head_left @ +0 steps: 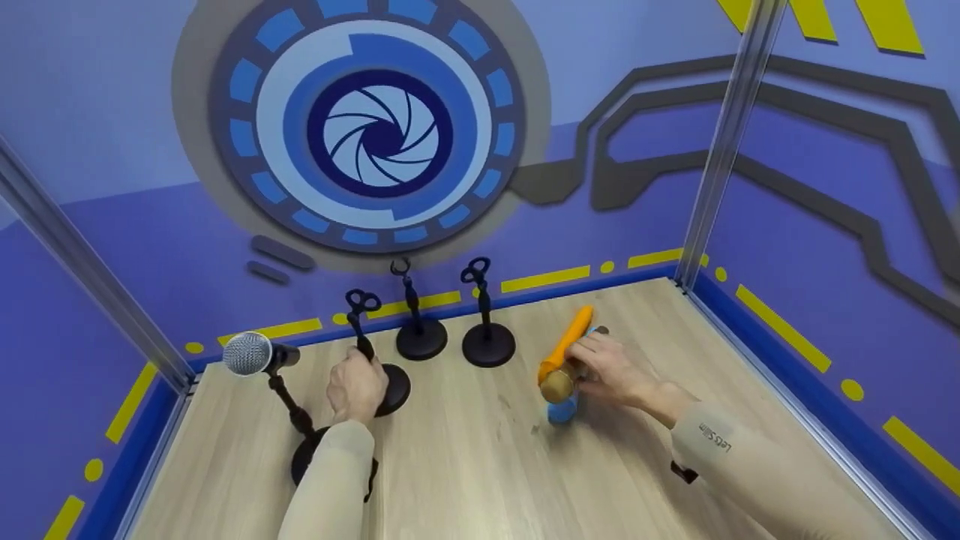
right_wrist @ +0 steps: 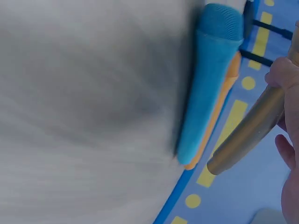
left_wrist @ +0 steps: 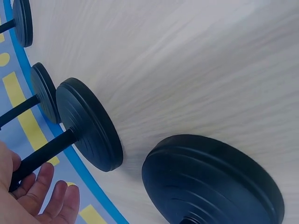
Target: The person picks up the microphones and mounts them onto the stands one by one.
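In the head view my left hand point(head_left: 356, 386) grips the pole of a black desktop microphone stand point(head_left: 394, 391), whose round base is by the tabletop and whose top is a ring-shaped holder. The left wrist view shows fingers curled around that pole point(left_wrist: 44, 151). My right hand point(head_left: 609, 367) holds a gold-brown microphone point(head_left: 556, 387), raised above the others, its body slanting down in the right wrist view. Beneath it lie a blue microphone point(right_wrist: 205, 88) and, alongside, an orange microphone point(head_left: 571, 337).
Two more black stands point(head_left: 421, 340) point(head_left: 489, 345) stand near the back wall. At the left, a stand point(head_left: 300, 420) carries a silver-headed microphone point(head_left: 249, 354), close beside my left forearm. Purple panels with metal posts point(head_left: 724, 142) enclose the wooden table point(head_left: 465, 465).
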`<state>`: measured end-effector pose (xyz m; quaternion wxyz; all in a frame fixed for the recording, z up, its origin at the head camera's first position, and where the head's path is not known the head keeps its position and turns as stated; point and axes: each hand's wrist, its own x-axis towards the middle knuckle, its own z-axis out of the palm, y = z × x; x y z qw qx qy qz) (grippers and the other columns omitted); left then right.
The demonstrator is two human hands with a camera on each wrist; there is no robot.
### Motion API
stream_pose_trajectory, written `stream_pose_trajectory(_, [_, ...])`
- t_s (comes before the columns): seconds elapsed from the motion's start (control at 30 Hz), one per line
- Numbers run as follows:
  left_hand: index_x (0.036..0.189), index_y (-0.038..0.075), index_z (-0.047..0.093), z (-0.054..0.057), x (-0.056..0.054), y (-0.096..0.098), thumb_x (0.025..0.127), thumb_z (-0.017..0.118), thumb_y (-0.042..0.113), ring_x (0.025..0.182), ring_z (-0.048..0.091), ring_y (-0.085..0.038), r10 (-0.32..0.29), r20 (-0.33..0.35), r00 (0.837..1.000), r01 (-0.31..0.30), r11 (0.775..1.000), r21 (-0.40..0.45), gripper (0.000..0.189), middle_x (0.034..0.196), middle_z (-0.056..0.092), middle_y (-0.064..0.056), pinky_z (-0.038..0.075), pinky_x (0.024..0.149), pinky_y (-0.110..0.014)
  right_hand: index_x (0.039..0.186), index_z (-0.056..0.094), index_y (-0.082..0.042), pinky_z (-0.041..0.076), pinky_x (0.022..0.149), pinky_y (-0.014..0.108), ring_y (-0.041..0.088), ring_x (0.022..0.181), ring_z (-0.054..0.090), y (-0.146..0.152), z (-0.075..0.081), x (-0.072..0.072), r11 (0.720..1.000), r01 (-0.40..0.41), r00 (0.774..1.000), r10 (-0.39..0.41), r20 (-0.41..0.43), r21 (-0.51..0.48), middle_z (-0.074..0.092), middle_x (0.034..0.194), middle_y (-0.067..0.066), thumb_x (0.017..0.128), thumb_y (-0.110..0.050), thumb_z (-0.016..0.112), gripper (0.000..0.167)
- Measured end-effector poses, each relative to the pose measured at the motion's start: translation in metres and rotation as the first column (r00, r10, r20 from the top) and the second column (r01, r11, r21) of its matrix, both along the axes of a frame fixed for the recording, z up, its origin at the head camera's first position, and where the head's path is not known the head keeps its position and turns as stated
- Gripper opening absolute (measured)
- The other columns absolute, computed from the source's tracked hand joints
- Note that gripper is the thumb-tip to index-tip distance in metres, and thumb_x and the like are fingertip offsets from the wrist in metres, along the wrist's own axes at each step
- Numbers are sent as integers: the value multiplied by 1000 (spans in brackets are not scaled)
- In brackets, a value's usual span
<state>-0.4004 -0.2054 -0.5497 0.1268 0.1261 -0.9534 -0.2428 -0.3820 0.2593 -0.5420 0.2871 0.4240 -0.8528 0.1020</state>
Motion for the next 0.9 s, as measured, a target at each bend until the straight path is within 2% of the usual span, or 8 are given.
stream_pose_trajectory(0.13, [124,-8,64,-1,4,4,112,59,27,106,78,-54,5,-21,1000,-5,1000,-2,37,115,78,-35,63,85,-66,112,73,-6,62,83,42,25,96,71,-14,3,-4,990,-108,992,100,-80,-93,76,105,8,65,1,100,54])
stream_pose_trajectory(0.27, [122,-7,66,-2,8,7,112,59,28,102,79,-52,0,-33,999,0,1000,-3,38,112,79,-32,63,84,-64,112,72,-7,62,82,42,25,94,70,-27,8,-4,979,-147,988,137,-73,-141,77,105,7,67,-1,99,52])
stream_pose_trajectory(0.53, [124,-7,67,-2,14,11,112,60,32,107,78,-50,-4,-13,1000,4,1000,2,41,114,78,-30,63,90,-64,116,72,-10,63,81,39,22,93,71,-47,15,7,982,-111,993,114,15,-153,79,107,5,77,-8,98,48])
stream_pose_trajectory(0.73, [116,-5,69,-5,19,16,108,63,33,101,79,-46,-8,-43,999,8,1000,-4,39,105,80,-25,63,89,-61,118,71,-11,65,85,39,21,97,73,-60,20,15,986,-73,994,84,68,-153,80,109,4,77,-6,96,48])
stream_pose_trajectory(0.9, [109,-4,69,-5,23,21,104,66,35,93,79,-44,-29,-65,997,28,1000,-13,39,97,78,-24,62,84,-60,120,71,-10,65,87,41,22,100,74,-70,23,20,979,-61,988,87,126,-196,80,111,4,78,-4,95,49])
